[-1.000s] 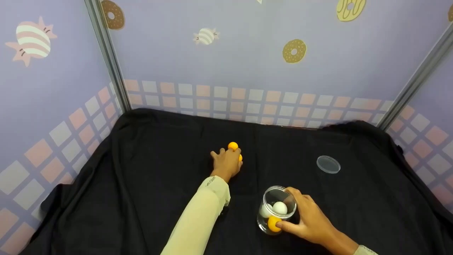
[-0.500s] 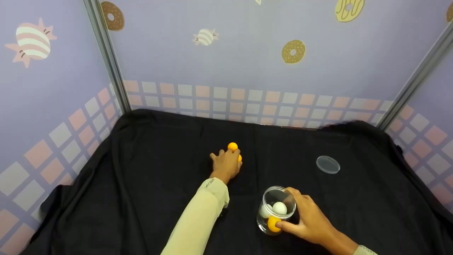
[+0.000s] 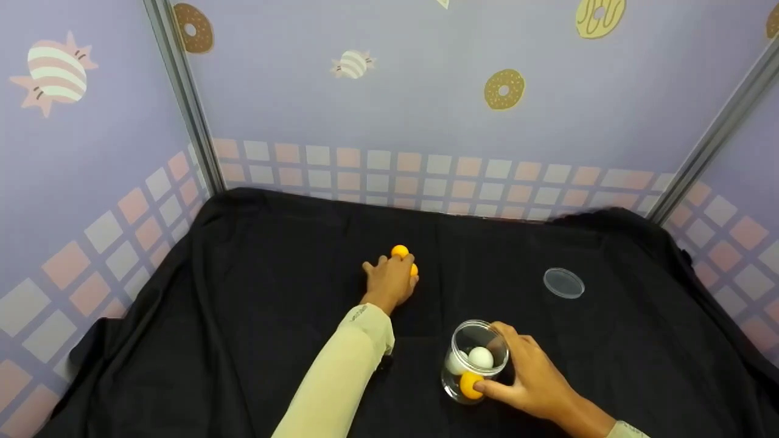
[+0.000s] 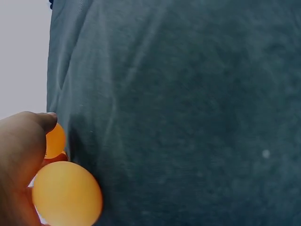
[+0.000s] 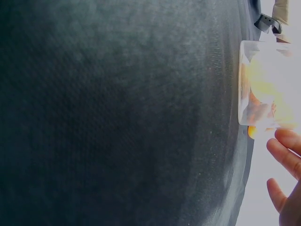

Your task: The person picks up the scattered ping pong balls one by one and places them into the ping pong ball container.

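Two orange ping-pong balls are at my left hand, out on the cloth in the head view. One ball shows just past its fingertips, the other by the thumb side, partly covered. In the left wrist view, a large orange ball fills the near corner, and the second ball sits against a fingertip. My right hand grips a clear, lidless jar from its right side, thumb across the front. Through its wall show white balls and an orange ball.
A clear round lid lies on the black cloth to the right, beyond the jar. Patterned panels close off the back and both sides, with metal posts at the corners.
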### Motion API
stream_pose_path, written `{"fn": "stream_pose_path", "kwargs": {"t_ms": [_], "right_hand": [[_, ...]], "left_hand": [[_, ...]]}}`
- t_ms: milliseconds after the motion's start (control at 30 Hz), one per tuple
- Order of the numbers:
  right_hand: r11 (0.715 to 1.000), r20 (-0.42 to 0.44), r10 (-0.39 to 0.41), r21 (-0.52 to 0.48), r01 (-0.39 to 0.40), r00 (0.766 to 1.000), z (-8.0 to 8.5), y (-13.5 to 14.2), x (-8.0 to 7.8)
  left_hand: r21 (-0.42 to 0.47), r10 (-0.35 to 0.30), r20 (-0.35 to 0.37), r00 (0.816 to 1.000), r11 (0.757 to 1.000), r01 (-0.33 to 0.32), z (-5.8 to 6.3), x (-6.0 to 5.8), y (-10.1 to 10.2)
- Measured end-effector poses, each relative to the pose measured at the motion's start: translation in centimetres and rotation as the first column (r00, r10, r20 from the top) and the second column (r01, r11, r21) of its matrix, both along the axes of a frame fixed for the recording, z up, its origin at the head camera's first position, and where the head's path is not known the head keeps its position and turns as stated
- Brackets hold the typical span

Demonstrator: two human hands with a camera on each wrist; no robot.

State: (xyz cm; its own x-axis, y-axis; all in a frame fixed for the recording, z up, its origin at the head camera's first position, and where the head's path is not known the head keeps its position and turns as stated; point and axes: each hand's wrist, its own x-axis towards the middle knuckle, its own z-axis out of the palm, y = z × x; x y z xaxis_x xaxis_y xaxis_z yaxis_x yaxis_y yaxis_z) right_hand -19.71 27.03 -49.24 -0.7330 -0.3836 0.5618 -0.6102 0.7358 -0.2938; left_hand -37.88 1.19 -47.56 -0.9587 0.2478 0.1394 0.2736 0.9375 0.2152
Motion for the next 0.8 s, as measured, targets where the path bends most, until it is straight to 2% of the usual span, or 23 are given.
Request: {"fn": "stream_pose_path", "kwargs": {"t_ms": [133,300,467,800], "right_hand": [[1.0,-0.014,0.001,0.007,-0.001,1.0,0.0,0.0,0.0],[1.0,-0.014,-0.004,0.002,0.004,1.0,0.0,0.1,0.0],[1.0,-0.003,-0.001,-0.011,0.001,1.0,0.1,0.1,0.1],[1.0,-0.021,0.0,0.001,0.0,1.0,0.1,-0.1,0.0]], "left_hand": [[-0.019,-0.028,-0.024,0.999,0.999,0.028,0.9,0.1,0.4],[0.018,-0.098,-0.08,0.992,0.995,0.1,2.2,0.8,1.1],[0.033,-0.176,-0.133,0.975,0.983,0.182,3.0,2.1,1.7],[-0.082,-0.307,-0.199,0.93,0.951,0.297,3.7,5.3,1.6]]}}
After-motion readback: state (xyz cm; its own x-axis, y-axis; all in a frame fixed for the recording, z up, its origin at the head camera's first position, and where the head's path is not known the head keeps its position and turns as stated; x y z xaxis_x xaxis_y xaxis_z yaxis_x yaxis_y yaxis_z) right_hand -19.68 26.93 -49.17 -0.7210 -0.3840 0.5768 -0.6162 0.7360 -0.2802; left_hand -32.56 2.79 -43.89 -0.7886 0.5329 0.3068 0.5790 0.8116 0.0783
